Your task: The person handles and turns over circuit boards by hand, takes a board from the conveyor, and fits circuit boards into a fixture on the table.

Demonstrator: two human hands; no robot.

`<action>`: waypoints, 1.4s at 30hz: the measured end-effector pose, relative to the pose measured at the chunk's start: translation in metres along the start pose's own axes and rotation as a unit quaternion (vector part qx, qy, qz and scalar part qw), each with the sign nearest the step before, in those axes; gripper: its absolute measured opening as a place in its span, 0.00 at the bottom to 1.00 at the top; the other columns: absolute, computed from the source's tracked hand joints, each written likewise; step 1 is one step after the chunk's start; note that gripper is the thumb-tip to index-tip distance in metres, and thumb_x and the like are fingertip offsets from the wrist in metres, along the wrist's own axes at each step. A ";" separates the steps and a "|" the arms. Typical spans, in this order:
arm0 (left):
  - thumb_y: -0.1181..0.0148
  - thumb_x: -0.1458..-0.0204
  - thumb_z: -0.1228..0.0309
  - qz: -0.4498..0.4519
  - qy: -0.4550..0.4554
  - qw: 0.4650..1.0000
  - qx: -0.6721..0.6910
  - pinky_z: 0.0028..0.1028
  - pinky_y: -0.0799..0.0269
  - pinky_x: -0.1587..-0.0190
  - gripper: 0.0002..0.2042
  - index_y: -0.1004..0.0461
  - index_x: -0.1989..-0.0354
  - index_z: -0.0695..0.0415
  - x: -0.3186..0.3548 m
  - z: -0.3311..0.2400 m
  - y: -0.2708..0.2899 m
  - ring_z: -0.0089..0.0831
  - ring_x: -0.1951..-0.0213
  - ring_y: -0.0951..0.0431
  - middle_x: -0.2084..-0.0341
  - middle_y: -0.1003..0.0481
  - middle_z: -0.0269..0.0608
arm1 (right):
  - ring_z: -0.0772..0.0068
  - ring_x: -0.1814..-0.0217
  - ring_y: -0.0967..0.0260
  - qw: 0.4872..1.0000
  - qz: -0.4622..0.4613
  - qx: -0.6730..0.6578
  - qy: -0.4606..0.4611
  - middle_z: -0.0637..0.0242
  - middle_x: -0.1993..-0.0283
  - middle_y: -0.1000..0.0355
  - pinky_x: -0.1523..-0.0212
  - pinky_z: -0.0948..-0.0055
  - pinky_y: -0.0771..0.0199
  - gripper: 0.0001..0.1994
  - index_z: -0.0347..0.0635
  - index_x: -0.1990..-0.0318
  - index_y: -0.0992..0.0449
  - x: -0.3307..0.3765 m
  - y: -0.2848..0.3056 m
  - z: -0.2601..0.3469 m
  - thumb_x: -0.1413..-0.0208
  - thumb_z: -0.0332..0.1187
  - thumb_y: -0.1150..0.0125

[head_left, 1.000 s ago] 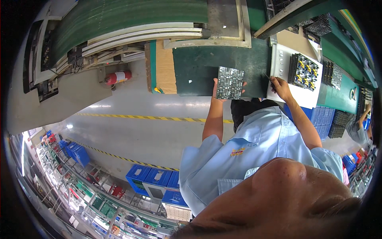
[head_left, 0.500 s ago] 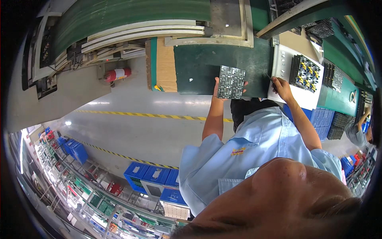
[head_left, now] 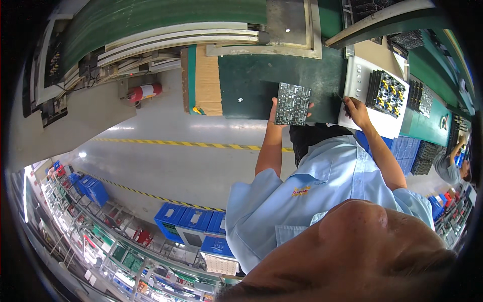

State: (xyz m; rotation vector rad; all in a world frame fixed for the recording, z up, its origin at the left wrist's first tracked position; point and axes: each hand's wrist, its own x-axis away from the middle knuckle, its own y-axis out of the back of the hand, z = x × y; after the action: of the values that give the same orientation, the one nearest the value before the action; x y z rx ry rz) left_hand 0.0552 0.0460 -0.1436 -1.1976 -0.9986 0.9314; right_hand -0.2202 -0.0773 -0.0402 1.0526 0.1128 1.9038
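Observation:
A rectangular circuit board panel (head_left: pixel 293 104), densely covered in small grey and black parts, rests in my left hand (head_left: pixel 274 111). The thumb lies along its left edge and fingertips show past its right edge. To the right, my right hand (head_left: pixel 357 112) is closed around a slim dark pointed tool (head_left: pixel 341 97), whose exact kind is too small to tell. The tool's tip points toward the board but is apart from it. Just beyond my right hand, a stack of boards with yellow and black parts (head_left: pixel 389 93) sits on a white sheet (head_left: pixel 358 75).
Under my hands is a dark green work mat (head_left: pixel 251 83), with cardboard (head_left: pixel 207 80) at its left. A conveyor (head_left: pixel 166 22) runs behind. Blue crates (head_left: pixel 404 149) stand right of me. Another person (head_left: pixel 448 165) is at far right. A fire extinguisher (head_left: pixel 145 92) is at left.
The surroundings have shifted very slightly to the left in the view. Both hands, the board panel and the pointed tool stay practically where they were.

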 end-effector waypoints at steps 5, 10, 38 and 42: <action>0.37 0.64 0.31 0.000 0.004 1.000 -0.015 0.70 0.47 0.38 0.57 0.48 0.29 0.54 0.000 0.000 -0.003 0.72 0.34 0.47 0.31 0.47 0.58 | 0.77 0.77 0.32 1.000 -0.005 0.027 0.009 0.68 0.77 0.31 0.75 0.76 0.32 0.26 0.35 0.66 0.26 -0.003 -0.001 -0.002 0.34 0.54 0.52; 0.41 0.64 0.28 -0.004 -0.005 0.999 -0.042 0.70 0.45 0.39 0.57 0.48 0.29 0.53 0.000 -0.001 -0.007 0.72 0.34 0.46 0.31 0.46 0.57 | 0.77 0.76 0.32 1.000 0.004 0.028 0.010 0.67 0.76 0.31 0.75 0.75 0.32 0.27 0.36 0.66 0.26 -0.001 0.001 0.000 0.34 0.55 0.53; 0.40 0.66 0.26 -0.136 -0.108 0.974 -0.144 0.64 0.59 0.33 0.54 0.40 0.31 0.47 -0.033 0.112 -0.085 0.62 0.31 0.50 0.30 0.43 0.43 | 0.67 0.53 0.32 0.907 -0.247 -0.262 0.217 0.58 0.56 0.29 0.49 0.68 0.32 0.18 0.33 0.48 0.28 0.114 0.234 -0.124 0.35 0.41 0.52; 0.41 0.66 0.25 -0.098 -0.073 0.981 -0.150 0.67 0.63 0.33 0.58 0.48 0.28 0.49 -0.053 0.155 -0.120 0.66 0.29 0.57 0.28 0.50 0.48 | 0.60 0.53 0.30 0.901 -0.387 -0.148 0.131 0.54 0.54 0.29 0.49 0.64 0.30 0.19 0.35 0.48 0.27 0.104 0.257 -0.235 0.36 0.42 0.48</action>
State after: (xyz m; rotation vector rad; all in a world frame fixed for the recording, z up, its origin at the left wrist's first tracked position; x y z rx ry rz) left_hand -0.1029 0.0250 -0.0180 -1.2641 -1.3871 0.7372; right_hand -0.5814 -0.0683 -0.0032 0.4284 0.3309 1.2587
